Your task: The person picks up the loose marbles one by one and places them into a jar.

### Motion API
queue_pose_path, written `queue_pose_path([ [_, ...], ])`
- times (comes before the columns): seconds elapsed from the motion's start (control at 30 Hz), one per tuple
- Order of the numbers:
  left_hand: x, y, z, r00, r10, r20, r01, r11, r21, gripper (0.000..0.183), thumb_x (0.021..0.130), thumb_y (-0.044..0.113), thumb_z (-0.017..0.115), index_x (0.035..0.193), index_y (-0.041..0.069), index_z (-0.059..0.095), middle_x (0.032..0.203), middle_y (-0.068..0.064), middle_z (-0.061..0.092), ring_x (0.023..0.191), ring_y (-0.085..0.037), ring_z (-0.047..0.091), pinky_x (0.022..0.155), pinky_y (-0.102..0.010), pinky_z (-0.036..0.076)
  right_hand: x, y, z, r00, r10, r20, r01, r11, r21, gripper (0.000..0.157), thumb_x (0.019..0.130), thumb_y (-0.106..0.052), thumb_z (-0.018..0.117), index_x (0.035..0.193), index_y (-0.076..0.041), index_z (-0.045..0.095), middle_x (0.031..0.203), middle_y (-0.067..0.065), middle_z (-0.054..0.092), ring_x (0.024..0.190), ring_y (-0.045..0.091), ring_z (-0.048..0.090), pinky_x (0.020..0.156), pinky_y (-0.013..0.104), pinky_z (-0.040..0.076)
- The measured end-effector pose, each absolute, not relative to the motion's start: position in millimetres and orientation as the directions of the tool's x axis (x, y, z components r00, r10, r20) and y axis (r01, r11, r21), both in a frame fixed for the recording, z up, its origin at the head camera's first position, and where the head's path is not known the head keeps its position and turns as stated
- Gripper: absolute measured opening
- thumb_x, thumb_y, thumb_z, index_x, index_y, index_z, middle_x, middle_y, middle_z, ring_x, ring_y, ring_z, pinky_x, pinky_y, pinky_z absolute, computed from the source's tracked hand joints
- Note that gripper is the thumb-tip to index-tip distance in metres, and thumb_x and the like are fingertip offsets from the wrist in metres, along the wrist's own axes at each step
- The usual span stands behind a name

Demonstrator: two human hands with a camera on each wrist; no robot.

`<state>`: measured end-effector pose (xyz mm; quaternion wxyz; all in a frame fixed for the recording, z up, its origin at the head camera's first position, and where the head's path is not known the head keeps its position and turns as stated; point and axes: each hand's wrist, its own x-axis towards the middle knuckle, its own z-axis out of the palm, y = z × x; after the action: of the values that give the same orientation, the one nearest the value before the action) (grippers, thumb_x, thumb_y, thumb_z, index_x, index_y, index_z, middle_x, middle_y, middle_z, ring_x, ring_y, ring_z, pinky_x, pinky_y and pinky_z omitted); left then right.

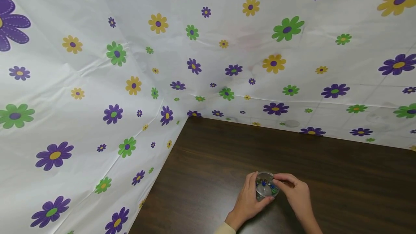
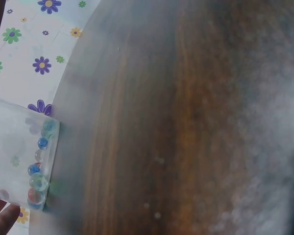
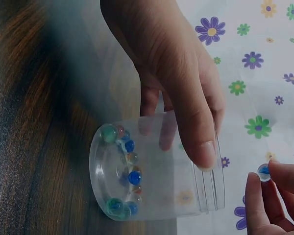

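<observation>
A clear plastic jar stands on the dark table, with its mouth uncovered. Glass marbles in blue, green, reddish and clear tones lie around its bottom. My left hand grips the jar from the left, thumb across the near side and fingers behind the wall. Just beyond the rim, the fingertips of my right hand pinch a clear marble with blue inside. From the head, that right hand is at the jar's right edge and hides the pinched marble. The left wrist view catches the jar side-on.
The brown wood-grain table spreads out around the jar. A white flower-print sheet hangs along its left and far edges, meeting in a corner at the far left.
</observation>
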<state>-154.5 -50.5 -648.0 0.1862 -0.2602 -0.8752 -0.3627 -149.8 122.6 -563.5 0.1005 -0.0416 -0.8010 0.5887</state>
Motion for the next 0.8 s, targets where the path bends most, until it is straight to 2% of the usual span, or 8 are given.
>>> queue_pose_path([
  [0.3, -154, -51, -648, -0.801, 0.318, 0.507, 0.583, 0.603, 0.544, 0.086, 0.094, 0.042, 0.077, 0.156, 0.004, 0.031, 0.142, -0.009, 0.044, 0.118, -0.023, 0.06, 0.096, -0.032, 0.052, -144, 119, -562, -0.974, 0.181, 0.136, -0.088, 0.251, -0.964, 0.017, 0.087, 0.0, 0.081, 0.102, 0.007, 0.077, 0.1, 0.011, 0.076, 0.088, 0.0, 0.068, 0.075, 0.014, 0.053],
  [0.53, -154, -51, -649, -0.803, 0.312, 0.508, 0.58, 0.608, 0.542, 0.085, 0.094, 0.045, 0.075, 0.154, 0.002, 0.033, 0.143, -0.008, 0.044, 0.119, -0.024, 0.06, 0.098, -0.033, 0.052, -143, 115, -566, -0.972, 0.193, 0.133, -0.084, 0.245, -0.966, 0.016, 0.085, 0.003, 0.082, 0.1, 0.007, 0.077, 0.1, 0.013, 0.076, 0.088, -0.001, 0.068, 0.075, 0.013, 0.053],
  [0.8, -154, -50, -646, -0.806, 0.312, 0.504, 0.575, 0.617, 0.537, 0.086, 0.093, 0.042, 0.078, 0.153, -0.001, 0.034, 0.142, -0.009, 0.044, 0.122, -0.023, 0.059, 0.098, -0.034, 0.052, -142, 112, -566, -0.975, 0.184, 0.124, -0.071, 0.268, -0.961, 0.013, 0.084, 0.005, 0.081, 0.097, 0.006, 0.078, 0.094, 0.008, 0.077, 0.086, -0.003, 0.067, 0.074, 0.013, 0.052],
])
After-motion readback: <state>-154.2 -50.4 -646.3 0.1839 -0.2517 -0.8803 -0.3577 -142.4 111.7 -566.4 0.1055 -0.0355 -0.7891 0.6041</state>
